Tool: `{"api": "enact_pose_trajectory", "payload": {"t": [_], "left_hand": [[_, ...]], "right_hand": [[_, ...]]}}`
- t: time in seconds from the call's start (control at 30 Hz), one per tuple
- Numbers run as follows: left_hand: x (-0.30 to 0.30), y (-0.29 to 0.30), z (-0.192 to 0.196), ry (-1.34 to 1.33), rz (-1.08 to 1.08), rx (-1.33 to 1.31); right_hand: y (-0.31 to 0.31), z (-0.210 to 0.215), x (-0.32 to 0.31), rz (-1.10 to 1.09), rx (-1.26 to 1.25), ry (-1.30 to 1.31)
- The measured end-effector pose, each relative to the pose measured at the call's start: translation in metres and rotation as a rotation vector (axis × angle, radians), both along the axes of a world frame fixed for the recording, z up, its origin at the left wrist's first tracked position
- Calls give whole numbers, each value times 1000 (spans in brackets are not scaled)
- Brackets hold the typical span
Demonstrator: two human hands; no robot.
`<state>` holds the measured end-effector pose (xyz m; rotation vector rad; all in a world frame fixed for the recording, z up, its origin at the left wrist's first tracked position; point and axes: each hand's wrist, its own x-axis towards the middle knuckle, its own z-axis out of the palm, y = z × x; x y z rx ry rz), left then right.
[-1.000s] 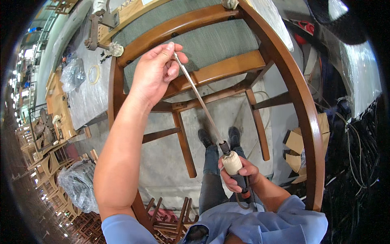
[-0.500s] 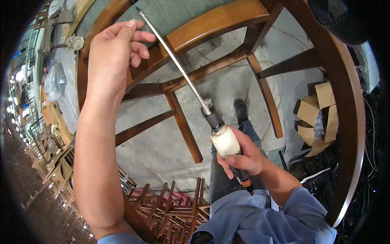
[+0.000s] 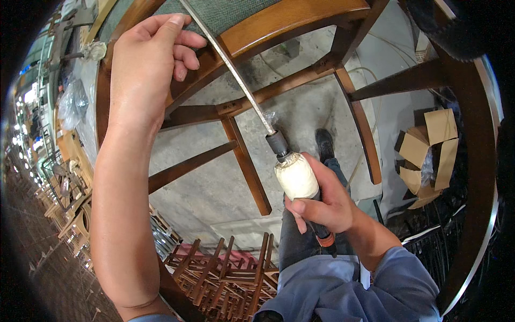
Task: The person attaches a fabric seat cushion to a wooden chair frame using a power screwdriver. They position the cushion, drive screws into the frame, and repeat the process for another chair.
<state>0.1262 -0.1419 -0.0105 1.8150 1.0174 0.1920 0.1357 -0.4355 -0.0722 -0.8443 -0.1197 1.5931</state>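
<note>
A dark wooden chair with a green woven seat is raised in front of me, its legs and rungs spread across the view. My left hand rests on the chair's seat rail at the upper left, fingers curled over the wood. My right hand grips the cloth-wrapped handle of a long metal rod tool. The rod runs up and left from the handle to the underside of the seat, passing next to my left fingers. Its tip is out of the picture.
Below lies a concrete floor with my shoe on it. Several stacked wooden chairs sit low in the middle. Folded cardboard boxes lie at the right. A table with plastic bags stands at the left.
The chair and both hands now fill more of the view; my left hand has moved up and left along the seat rail, and the rod's tip has left the picture.
</note>
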Motion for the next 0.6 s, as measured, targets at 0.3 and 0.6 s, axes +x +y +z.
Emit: {"api": "enact_pose_trajectory", "payload": {"t": [0.3, 0.6], "left_hand": [[2, -1, 0, 7, -3, 7], [0, -7, 4, 42, 34, -51]], "right_hand": [[3, 4, 14, 38, -112, -94], [-1, 7, 15, 62, -97, -118]]}}
